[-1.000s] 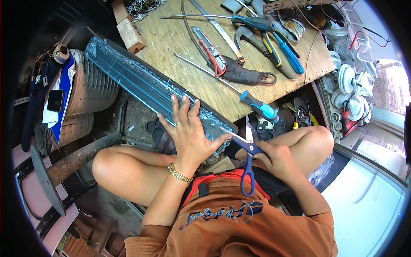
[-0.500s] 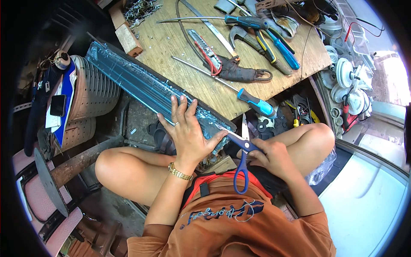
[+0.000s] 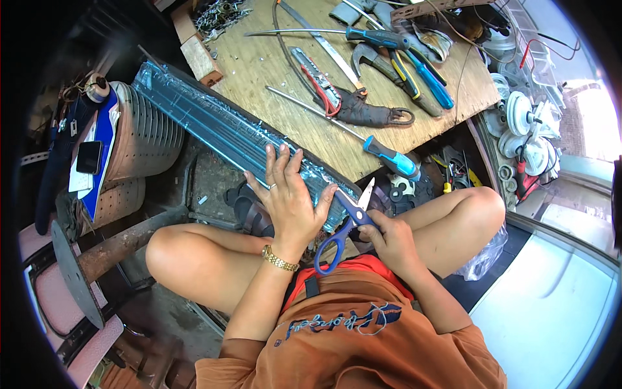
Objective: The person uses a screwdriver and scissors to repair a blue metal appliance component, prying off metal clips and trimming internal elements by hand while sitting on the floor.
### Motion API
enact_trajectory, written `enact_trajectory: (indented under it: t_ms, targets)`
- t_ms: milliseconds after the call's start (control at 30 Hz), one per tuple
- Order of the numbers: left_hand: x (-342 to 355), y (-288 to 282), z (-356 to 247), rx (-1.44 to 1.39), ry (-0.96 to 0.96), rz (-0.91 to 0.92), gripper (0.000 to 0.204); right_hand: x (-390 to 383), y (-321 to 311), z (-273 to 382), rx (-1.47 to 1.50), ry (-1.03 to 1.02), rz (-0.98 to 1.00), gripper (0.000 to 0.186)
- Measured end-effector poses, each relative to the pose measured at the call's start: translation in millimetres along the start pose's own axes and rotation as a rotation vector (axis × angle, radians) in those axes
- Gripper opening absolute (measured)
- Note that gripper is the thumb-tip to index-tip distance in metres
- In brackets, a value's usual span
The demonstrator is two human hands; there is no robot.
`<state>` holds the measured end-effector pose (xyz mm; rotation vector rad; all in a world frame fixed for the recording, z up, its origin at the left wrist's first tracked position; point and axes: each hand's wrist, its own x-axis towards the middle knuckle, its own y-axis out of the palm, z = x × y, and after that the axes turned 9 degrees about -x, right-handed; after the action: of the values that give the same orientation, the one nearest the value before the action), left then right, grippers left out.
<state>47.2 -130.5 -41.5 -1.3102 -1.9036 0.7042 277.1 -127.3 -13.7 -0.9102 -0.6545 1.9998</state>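
Note:
A long dark, ribbed bar-shaped piece wrapped in clear bluish plastic film (image 3: 194,117) lies slantwise along the wooden table's front edge. My left hand (image 3: 289,204) rests on its near end, fingers stretched out and lying on the film. In my right hand (image 3: 392,241) is a pair of blue-handled scissors (image 3: 356,214), gripped by one handle. Their blades are spread, one against the film near my left thumb and the other pointing up beside it. The free handle loop hangs out to the left, above my lap.
On the wooden table (image 3: 259,65) lie a red utility knife (image 3: 319,84), screwdrivers, a hammer (image 3: 389,71) and a blade with a dark wrapped handle. A blue screwdriver (image 3: 392,159) overhangs its edge. White spools (image 3: 520,113) stand right; a phone (image 3: 89,157) lies left.
The scissors have turned, their free handle loop swinging left and up. My right hand has shifted slightly left; my left hand stays on the wrapped piece.

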Motion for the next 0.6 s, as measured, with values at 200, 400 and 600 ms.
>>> enact_trajectory:
  t_ms: [200,400,600]
  targets:
    - [-2,1,3,-0.004,0.006,-0.024,0.079,12,-6,-22,0.426,0.041,0.249,0.028]
    - [-3,0,2,-0.039,0.036,-0.052,0.076,17,-2,-44,0.949,0.137,0.499,0.038]
    - [-3,-4,6,0.0,0.059,-0.025,0.075,1,-6,4,0.215,0.072,0.03,0.041]
